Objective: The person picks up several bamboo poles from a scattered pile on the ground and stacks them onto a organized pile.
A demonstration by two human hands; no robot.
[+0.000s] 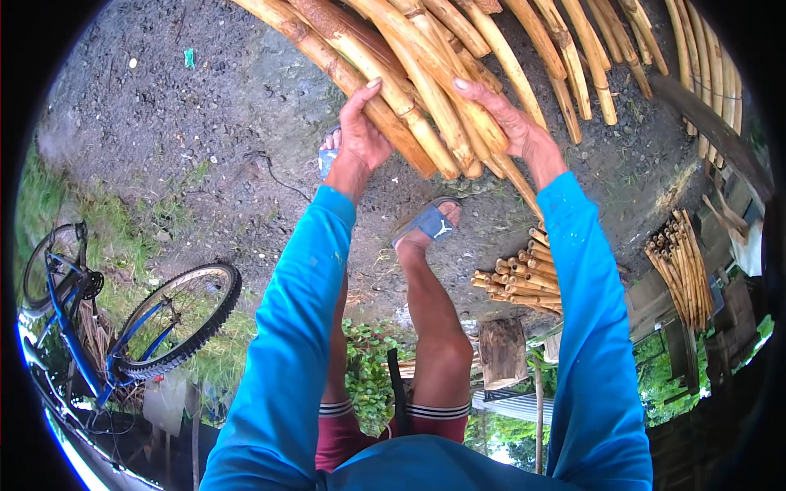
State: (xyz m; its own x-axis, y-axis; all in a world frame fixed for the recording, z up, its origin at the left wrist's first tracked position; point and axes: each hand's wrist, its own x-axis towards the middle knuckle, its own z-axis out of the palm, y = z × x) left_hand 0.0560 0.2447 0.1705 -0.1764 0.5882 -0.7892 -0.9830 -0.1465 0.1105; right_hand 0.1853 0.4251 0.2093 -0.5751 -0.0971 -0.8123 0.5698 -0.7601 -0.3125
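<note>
Between my two hands is a bundle of peeled, yellow-brown bamboo poles (422, 86), their near ends pointing toward me. My left hand (364, 135) grips the bundle's left side, thumb lying on top of a pole. On the opposite side, my right hand (524, 131) presses against the bundle with its thumb over the outer pole. The other fingers of both hands are mostly hidden beneath the poles. The far ends run out past the top of the view.
More bamboo poles (573, 74) lie spread at the far right. A stacked pile (524, 277) and an upright-looking bundle (681, 266) are near on the right. A blue bicycle (135, 327) lies at the left on grass. A dark curved timber (712, 127) borders the right side.
</note>
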